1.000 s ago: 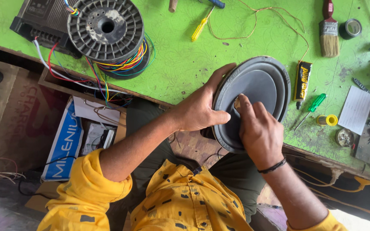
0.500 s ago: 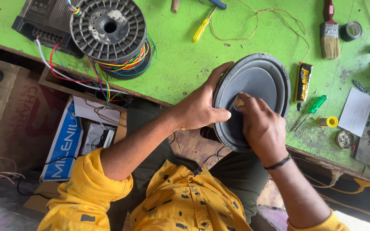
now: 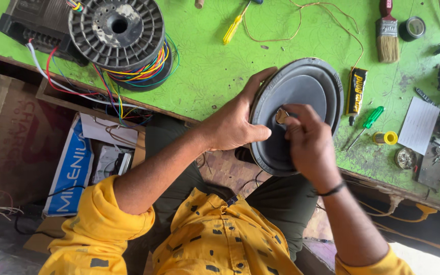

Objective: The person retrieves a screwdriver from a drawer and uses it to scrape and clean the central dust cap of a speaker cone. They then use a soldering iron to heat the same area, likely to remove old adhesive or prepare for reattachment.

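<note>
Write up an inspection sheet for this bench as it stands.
Surface: green bench, scuffed.
Job's things: oval speaker cone, tilted at the bench edge.
Clutter: wire spool, yellow screwdriver, brush, glue tube, green screwdriver, tape roll, paper.
Grips: left hand holds the cone's rim; right hand pinches at its centre.
Cables: coloured wires off the spool; thin wire.
Surroundings: cardboard box below.

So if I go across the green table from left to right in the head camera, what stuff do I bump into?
Wire spool → yellow screwdriver → left hand → right hand on the oval grey speaker cone → glue tube → paintbrush → white paper.
</note>
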